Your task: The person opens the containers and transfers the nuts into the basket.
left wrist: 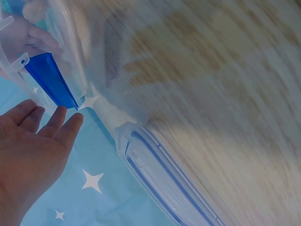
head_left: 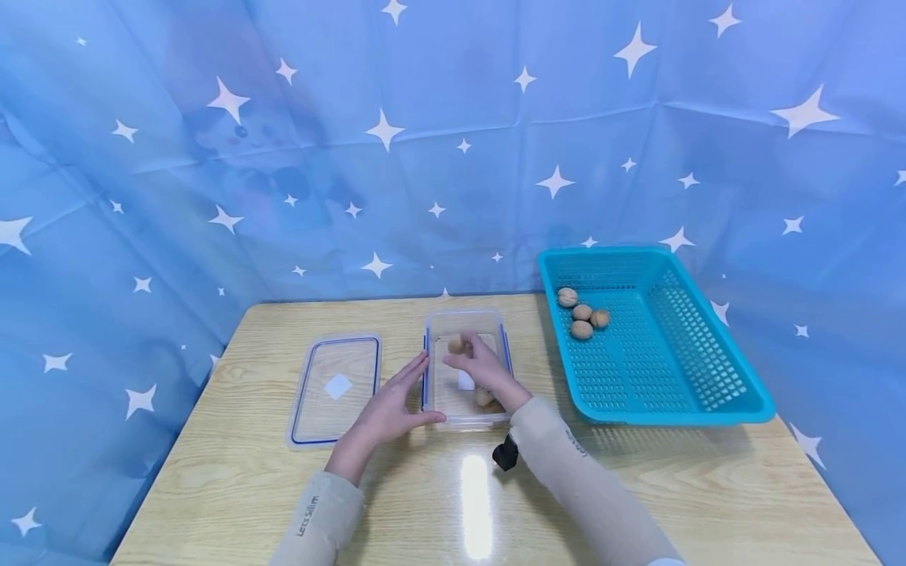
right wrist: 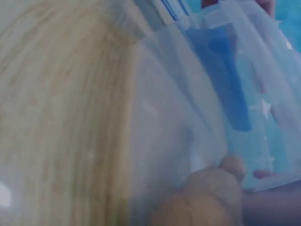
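Note:
A clear plastic box (head_left: 467, 312) with blue side clips stands on the table. My left hand (head_left: 388, 410) rests along its left side, fingers extended and thumb at the near corner; the left wrist view shows these fingers (left wrist: 60, 125) beside a blue clip (left wrist: 51, 80). Inside the box, my right hand (head_left: 488, 371) pinches a walnut (head_left: 456, 346) between thumb and fingertips. More walnuts (head_left: 484, 397) lie in the box's near right corner, partly hidden by the right wrist; they appear blurred in the right wrist view as brown walnuts (right wrist: 207, 193).
A blue-rimmed clear lid (head_left: 338, 417) lies flat left of the box. To the right stands a turquoise plastic basket (head_left: 637, 369), with several walnuts (head_left: 582, 329) at its left side. A starry blue curtain (head_left: 453, 173) hangs behind the table (head_left: 241, 440).

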Action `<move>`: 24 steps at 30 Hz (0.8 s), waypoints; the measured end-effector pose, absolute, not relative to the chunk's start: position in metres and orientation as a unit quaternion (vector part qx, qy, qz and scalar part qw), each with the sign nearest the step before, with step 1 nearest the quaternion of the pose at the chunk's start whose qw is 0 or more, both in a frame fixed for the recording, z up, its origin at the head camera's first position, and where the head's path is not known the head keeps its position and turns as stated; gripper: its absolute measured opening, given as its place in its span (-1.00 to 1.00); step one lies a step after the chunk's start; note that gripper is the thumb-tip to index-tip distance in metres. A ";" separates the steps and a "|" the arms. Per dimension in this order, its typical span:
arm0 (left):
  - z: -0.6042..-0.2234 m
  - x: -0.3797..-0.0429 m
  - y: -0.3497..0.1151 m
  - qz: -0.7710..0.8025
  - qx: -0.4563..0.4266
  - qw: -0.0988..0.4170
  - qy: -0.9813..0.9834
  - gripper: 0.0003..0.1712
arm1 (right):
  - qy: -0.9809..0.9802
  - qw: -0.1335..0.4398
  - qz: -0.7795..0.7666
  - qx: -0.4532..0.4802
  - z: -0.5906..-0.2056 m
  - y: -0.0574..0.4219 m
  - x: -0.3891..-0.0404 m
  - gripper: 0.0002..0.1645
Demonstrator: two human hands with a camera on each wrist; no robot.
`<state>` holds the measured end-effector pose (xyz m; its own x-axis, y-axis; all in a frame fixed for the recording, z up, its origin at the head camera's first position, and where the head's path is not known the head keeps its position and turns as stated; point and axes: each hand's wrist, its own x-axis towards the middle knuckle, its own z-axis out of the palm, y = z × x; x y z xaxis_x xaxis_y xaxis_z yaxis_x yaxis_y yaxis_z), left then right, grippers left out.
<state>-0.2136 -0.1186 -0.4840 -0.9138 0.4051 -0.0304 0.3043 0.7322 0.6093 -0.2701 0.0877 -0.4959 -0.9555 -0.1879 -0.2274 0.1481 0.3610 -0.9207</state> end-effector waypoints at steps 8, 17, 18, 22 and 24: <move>-0.485 -0.213 -0.118 0.316 0.187 0.083 0.926 0.19 | 0.803 0.167 -0.570 -0.044 -0.501 0.084 -0.267 -0.16; -0.484 -0.212 -0.118 0.317 0.189 0.083 0.926 0.17 | 0.800 0.179 -0.571 -0.053 -0.500 0.083 -0.269 -0.12; -0.484 -0.212 -0.118 0.318 0.188 0.084 0.925 0.18 | 0.800 0.176 -0.571 -0.053 -0.500 0.082 -0.269 -0.12; -0.484 -0.212 -0.117 0.322 0.186 0.083 0.925 0.18 | 0.803 0.169 -0.569 -0.048 -0.500 0.082 -0.269 -0.12; -0.485 -0.212 -0.117 0.324 0.187 0.082 0.924 0.18 | 0.812 0.165 -0.557 -0.053 -0.499 0.082 -0.269 -0.12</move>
<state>-0.2124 -0.1172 -0.4845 -0.9169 0.3978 -0.0305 0.2919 0.7210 0.6284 -0.2685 0.0818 -0.4990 -0.9403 -0.2688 -0.2086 0.0981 0.3731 -0.9226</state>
